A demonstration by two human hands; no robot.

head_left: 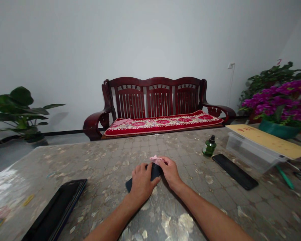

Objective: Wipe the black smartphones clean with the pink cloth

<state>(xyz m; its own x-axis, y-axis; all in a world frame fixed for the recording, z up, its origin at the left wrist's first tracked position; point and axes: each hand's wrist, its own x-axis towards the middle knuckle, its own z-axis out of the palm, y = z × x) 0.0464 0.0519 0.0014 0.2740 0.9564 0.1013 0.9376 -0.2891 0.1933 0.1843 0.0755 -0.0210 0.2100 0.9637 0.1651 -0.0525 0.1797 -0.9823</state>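
Near the middle of the table, my left hand (142, 182) wraps over a dark, flat phone (155, 171) and grips it by its edges. One end of the phone sticks out on the left, below my fingers; much of its surface is hidden under the hand. My right hand (171, 172) pinches a small pink cloth (155, 159) between thumb and fingers. The cloth is bunched up at the far right end of the phone and appears to touch it. Both hands are close together, with fingers closed.
A green bottle (209, 146) stands right of my hands, beside a long black case (235, 171). Farther right is a clear plastic box (251, 152) under a yellow board (268, 140). An open black case (57, 209) lies left. Beyond the patterned table stands a wooden bench (155, 80).
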